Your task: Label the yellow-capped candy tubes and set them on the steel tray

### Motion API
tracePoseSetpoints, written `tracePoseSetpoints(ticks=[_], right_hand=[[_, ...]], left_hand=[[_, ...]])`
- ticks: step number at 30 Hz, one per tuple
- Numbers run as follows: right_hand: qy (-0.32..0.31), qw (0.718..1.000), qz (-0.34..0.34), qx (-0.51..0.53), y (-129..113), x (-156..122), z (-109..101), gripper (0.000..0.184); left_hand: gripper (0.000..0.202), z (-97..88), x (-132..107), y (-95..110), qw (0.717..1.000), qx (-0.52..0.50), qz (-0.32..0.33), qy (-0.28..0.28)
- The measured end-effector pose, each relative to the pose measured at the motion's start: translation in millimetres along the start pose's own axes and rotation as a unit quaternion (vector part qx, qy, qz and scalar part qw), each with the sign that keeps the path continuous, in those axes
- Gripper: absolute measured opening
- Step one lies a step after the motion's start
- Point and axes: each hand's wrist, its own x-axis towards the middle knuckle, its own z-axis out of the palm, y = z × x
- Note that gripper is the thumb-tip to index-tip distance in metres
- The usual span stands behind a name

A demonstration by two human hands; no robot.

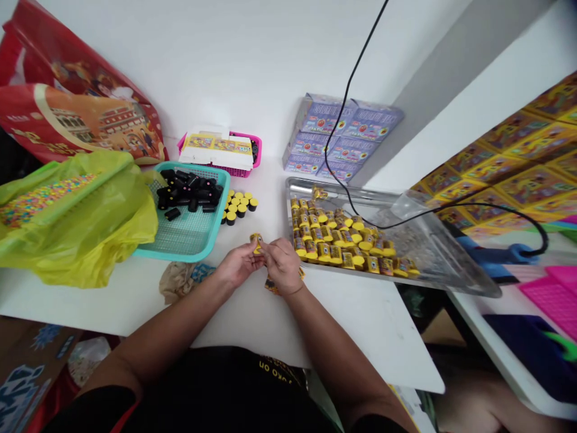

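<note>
Both hands meet over the white table. My left hand [238, 263] pinches a small yellow cylinder with a printed wrapper [256, 239] between its fingertips. My right hand [282, 263] is closed with its fingers against the same cylinder's side. Under my right hand lies a small stack of printed labels [271, 286], mostly covered. Beyond the hands stand several black cylinders with yellow tops [241, 208]. To the right, a metal tray [446, 278] carries many wrapped yellow cylinders [336, 252]. Plain black cylinders [192, 191] lie in a turquoise basket [180, 240] at the left.
A yellow plastic bag [85, 252] with colourful beads and a red bag [121, 126] crowd the left. Purple boxes [333, 138] stack against the wall. A black cable [349, 81] hangs across the tray. Crumpled brown cloth [175, 282] lies beside my left forearm.
</note>
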Motion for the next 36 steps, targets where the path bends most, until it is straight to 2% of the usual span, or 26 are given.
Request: tracePoseSetpoints(ticks=[6,11,13,15,17,20,22,25,28,31,34,36], right_hand=[[0.019,0.997,0.049,0.053,-2,0,2,0.018],[-0.002,0.992,0.086,0.088,-7,3,-4,0.016],[-0.024,0.992,0.084,0.095,-10,5,-6,0.022],[-0.042,0.993,0.078,0.075,-14,6,-5,0.028],[-0.045,0.995,0.074,0.044,-18,6,-3,0.026],[-0.032,0.997,0.076,0.007,-17,7,-1,0.019],[-0.018,0.996,0.086,-0.028,-8,13,-6,0.019],[-0.009,0.981,0.144,-0.132,25,33,-23,0.022],[-0.045,0.935,0.224,-0.271,70,64,-44,0.027],[-0.138,0.880,0.292,-0.348,107,93,-55,0.029],[-0.196,0.861,0.309,-0.353,119,109,-56,0.024],[-0.194,0.865,0.303,-0.351,108,109,-57,0.020]], left_hand=[[0.026,0.6,0,7,0.999,0.026,-0.024,-0.006],[0.029,0.6,0,13,0.997,0.068,0.031,0.036],[0.032,0.3,0,11,0.994,0.083,0.062,0.047],[0.035,0.0,-1,7,0.988,0.106,0.096,0.066],[0.038,0.2,-2,3,0.981,0.133,0.117,0.083],[0.042,1.6,-3,2,0.979,0.157,0.118,0.063],[0.046,2.7,-4,3,0.978,0.167,0.114,0.043],[0.046,2.4,-4,4,0.973,0.196,0.106,0.052],[0.041,-1.7,-1,-1,0.967,0.228,0.085,0.074],[0.037,-7.7,7,-7,0.955,0.271,0.090,0.083],[0.034,-12.8,14,-5,0.933,0.328,0.111,0.096],[0.034,-13.9,15,-3,0.908,0.383,0.131,0.106]])
